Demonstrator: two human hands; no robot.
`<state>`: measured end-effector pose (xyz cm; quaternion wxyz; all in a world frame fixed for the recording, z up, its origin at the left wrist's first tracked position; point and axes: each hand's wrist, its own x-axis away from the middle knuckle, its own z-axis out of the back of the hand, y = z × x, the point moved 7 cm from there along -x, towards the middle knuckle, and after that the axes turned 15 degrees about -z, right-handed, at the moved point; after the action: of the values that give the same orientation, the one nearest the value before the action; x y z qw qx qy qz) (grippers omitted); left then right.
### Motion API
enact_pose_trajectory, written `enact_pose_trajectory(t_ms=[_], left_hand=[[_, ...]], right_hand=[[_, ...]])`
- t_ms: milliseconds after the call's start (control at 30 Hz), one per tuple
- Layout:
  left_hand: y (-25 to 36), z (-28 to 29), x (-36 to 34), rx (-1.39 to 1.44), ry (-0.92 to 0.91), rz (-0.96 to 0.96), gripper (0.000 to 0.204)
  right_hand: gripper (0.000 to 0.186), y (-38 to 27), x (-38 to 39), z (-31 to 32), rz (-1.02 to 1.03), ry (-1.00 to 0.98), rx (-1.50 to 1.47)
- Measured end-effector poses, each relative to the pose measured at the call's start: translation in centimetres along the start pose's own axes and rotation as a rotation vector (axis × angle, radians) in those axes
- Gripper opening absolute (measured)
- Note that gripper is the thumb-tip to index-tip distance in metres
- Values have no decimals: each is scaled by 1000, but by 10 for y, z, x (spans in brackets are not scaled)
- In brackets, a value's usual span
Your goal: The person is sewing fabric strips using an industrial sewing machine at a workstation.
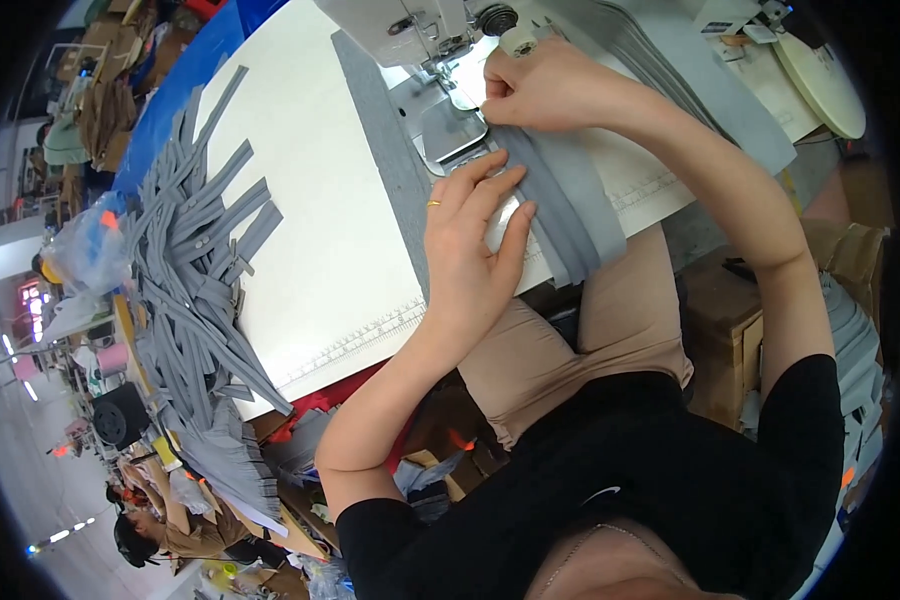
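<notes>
A white sewing machine (395,28) stands at the far side of a white table. Beside its metal plate (450,130) lies a folded grey fabric piece (560,190), its near end hanging over the table's front edge. My left hand (475,235) rests with fingers apart at the fabric's left edge, by the plate. Close to the needle area, my right hand (540,88) is closed, thumb and fingers pinched over the far end of the fabric. What sits between those fingertips is hidden. A narrow grey fabric band (380,150) lies flat to the left of the plate.
Grey fabric strips (190,260) lie heaped along the table's left edge. Layered grey fabric (660,65) spreads at the far right, near a pale round disc (820,85). A ruler strip (360,345) edges the table. A cardboard box (715,330) stands right of my legs; another person (195,535) is at lower left.
</notes>
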<state>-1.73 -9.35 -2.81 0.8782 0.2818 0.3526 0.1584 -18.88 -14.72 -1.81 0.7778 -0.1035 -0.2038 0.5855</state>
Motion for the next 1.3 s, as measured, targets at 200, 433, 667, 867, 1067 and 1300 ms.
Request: enact_pose_trajectory(t_ms=[200,433,667,867,1067,1300], left_hand=[[-6,2,2,10,45,40,27],[-11,3,3,55,43,92,24],[-11,2,2,153,96,95,24],[-13,4,3,123,41,107,23],[-8,5,0,48,32,42,21],[-29,37,3,32,146,169,33]], right_hand=[[28,3,0,-7,57,102,56],[29,-4,5,-8,53,327,-40],[36,9,-12,-28,20,815,56],[48,22,-24,-36,-210,364,-127],[48,23,-29,-39,-134,383,-88],[44,12,-17,-35,5,523,187]])
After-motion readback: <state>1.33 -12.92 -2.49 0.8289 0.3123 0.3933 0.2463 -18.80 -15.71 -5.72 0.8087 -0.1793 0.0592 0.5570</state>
